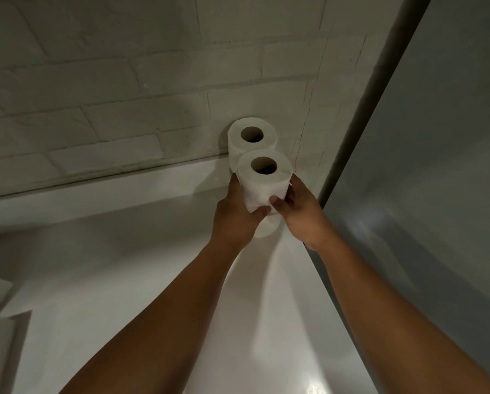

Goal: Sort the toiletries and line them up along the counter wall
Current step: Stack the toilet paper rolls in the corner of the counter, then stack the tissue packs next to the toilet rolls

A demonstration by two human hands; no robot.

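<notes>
Both hands on the front roll (263,183): white toilet paper, brown cardboard core, upright, core hole facing up. The left hand (235,214) wraps its left side, thumb across the near face. The right hand (300,211) wraps the right side, thumb also on the near face, thumb tips almost meeting. Location: far right corner of the white counter (152,280), just in front of the back roll (250,137), same white paper, upright, against the white-painted brick wall (124,95). The rolls overlap in view; cannot tell if they touch. A white rounded shape (266,230) shows below the hands, under the front roll; cannot tell what it is or whether the front roll rests on it. A grey panel (437,166) with a dark edge borders the counter's right side.
</notes>
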